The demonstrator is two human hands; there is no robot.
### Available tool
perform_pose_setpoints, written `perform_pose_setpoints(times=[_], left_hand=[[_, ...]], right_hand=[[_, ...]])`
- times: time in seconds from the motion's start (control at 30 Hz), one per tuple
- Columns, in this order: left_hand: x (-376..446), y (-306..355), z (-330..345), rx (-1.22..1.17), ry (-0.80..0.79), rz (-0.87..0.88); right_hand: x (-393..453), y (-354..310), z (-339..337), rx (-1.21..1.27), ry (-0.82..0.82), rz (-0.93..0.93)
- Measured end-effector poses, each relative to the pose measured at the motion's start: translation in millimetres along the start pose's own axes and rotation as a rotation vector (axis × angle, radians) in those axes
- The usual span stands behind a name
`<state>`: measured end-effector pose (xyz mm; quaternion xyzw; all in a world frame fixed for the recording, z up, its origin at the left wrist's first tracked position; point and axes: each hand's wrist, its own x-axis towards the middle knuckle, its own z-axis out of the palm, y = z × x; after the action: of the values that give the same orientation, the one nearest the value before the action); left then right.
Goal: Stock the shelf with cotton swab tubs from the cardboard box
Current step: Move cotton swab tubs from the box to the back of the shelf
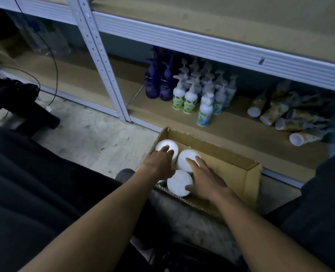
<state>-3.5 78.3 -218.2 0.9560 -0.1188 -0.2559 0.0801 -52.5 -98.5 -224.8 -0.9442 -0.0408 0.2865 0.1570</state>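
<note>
Partly, both hands (160, 163) (206, 177) hide three tubs (179, 182) inside the box (251, 179).

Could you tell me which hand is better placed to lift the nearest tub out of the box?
Right: the right hand touches the nearest tub; the left hand reaches the far tub.

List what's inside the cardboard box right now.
Three white round tubs show in the cardboard box, at its left end. The left hand and right hand rest on them, covering anything beneath. The right part shows bare cardboard.
</note>
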Motion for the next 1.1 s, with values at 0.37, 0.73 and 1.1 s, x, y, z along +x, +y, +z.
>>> perform_pose_setpoints(times=[0.37,0.73,1.1], left_hand=[[6.3,-14.6,29.0,-0.024,-0.044,-0.068],[17.2,-28.5,42.0,0.026,-0.028,-0.112],[20.1,-30.2,50.6,0.123,0.029,-0.122]], right_hand=[[15.7,-16.7,25.7,-0.010,-0.050,-0.044],[23.4,-30.8,38.4,0.062,0.014,0.022],[28.8,-39.3,39.3,0.107,0.033,0.065]])
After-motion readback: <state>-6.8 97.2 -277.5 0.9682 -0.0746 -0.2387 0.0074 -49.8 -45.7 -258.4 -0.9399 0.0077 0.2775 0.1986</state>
